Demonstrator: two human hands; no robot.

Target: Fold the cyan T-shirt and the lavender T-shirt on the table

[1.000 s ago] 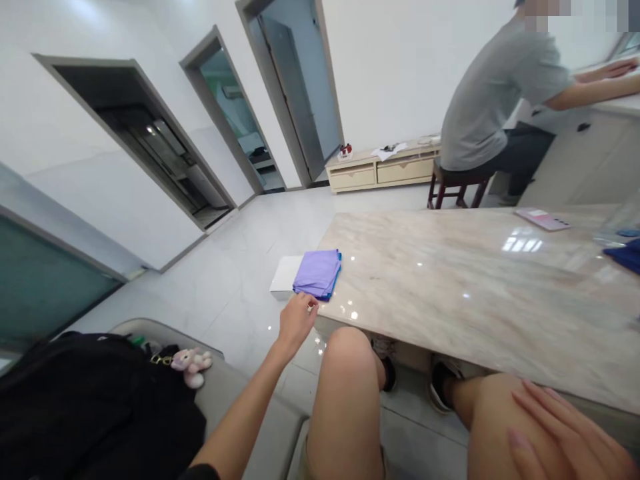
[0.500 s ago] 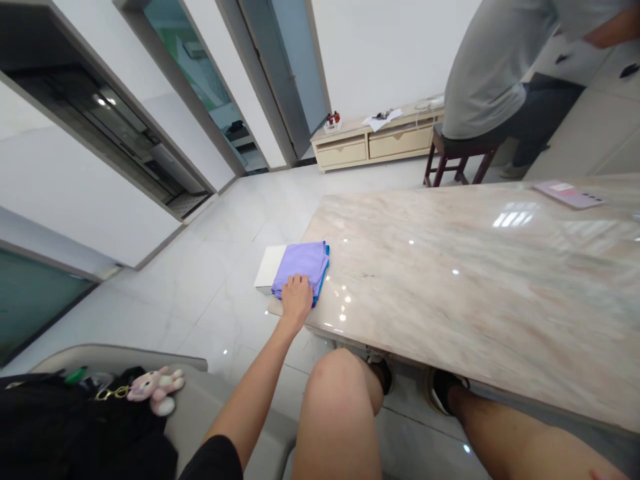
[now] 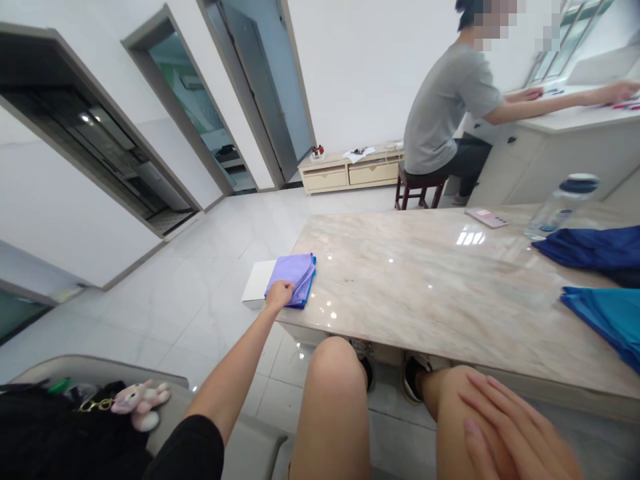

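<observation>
Okay, my left grip [image 3: 279, 295] sits on the folded lilac cloth [image 3: 295, 280], fingers curled at its near edge; can't tell if it's clenching. Cloth lies at the left edge of the worktop [image 3: 400, 280], just beside a white box [image 3: 256, 283]. Right grip [image 3: 515, 427] is released, fingers spread on my right thigh [image 3: 445, 393]. Plastic water bottle [image 3: 560, 207] and blue cloths [image 3: 595, 247] sit far right.

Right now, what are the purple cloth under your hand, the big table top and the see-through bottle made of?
The folded purple cloth looks like soft fabric: matte, with bendy edges. The table top looks like polished marble, or something made to look like it, with pinkish veins and shiny light reflections. The bottle is probably clear plastic: see-through and glossy, though glass is possible.
</observation>
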